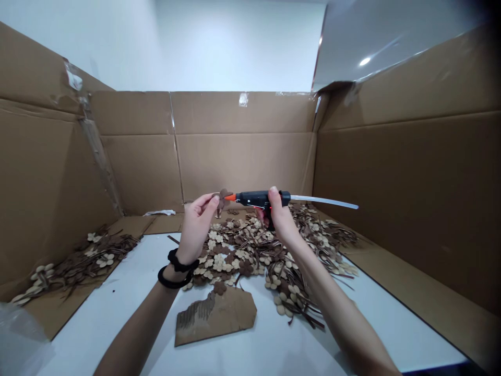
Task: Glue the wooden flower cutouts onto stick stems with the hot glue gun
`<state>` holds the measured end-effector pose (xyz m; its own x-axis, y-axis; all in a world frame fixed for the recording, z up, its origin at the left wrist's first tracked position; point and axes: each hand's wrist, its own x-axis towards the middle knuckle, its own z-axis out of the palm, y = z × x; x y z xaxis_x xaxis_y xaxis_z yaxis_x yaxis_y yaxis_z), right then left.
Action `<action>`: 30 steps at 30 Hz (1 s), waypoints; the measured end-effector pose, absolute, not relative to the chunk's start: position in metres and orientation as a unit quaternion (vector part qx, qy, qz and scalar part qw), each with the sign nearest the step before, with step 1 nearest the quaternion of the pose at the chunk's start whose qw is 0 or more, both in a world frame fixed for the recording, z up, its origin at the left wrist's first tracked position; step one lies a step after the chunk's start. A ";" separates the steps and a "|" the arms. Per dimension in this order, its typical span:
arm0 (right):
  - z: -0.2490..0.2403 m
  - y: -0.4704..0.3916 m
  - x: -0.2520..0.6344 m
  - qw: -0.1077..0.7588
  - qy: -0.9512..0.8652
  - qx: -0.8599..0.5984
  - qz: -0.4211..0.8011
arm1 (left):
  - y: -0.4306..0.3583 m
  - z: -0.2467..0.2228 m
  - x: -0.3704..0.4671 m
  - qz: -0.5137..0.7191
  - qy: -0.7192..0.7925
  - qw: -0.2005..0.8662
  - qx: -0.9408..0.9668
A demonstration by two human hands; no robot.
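My right hand [278, 211] is wrapped round the handle of a black glue gun [253, 198] with an orange tip. A long translucent glue stick [326, 200] sticks out of its back end to the right. Between the fingertips of my left hand [199, 222] is a brown flower cutout [224, 196], pinched at its left side. The gun's tip meets the flower or lies right at it; whether glue is coming out is too small to tell. Below both hands lies a large heap of beige and brown flower cutouts [219, 261] with thin dark strips.
A cardboard piece [219, 316] with dark streaks lies on the white table [133, 282], a brown flower at its top edge. More flowers and strips [84, 266] are piled at the left. Cardboard walls [246, 151] stand on three sides. Clear plastic [23, 339] is at the lower left.
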<state>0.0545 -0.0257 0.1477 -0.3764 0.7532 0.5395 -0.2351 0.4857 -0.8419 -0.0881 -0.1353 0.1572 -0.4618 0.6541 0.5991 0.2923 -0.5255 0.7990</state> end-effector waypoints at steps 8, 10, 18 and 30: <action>0.156 -0.019 0.069 0.601 -0.709 -0.212 0.302 | -0.139 0.159 -0.097 0.731 0.472 0.023 0.493; 0.158 -0.022 0.069 0.590 -0.730 -0.180 0.294 | -0.137 0.157 -0.097 0.715 0.477 0.080 0.505; 0.147 -0.033 0.052 0.501 -0.740 -0.165 0.417 | -0.122 0.145 -0.089 0.674 0.501 0.123 0.528; 0.143 -0.029 0.050 0.506 -0.725 -0.168 0.436 | -0.119 0.145 -0.091 0.632 0.516 0.149 0.558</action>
<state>0.0499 -0.0294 0.1428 -0.4305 0.6850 0.5878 -0.1974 0.5640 -0.8018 -0.0910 -0.1194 0.1449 -0.3324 0.7653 0.5513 0.3876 -0.4221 0.8195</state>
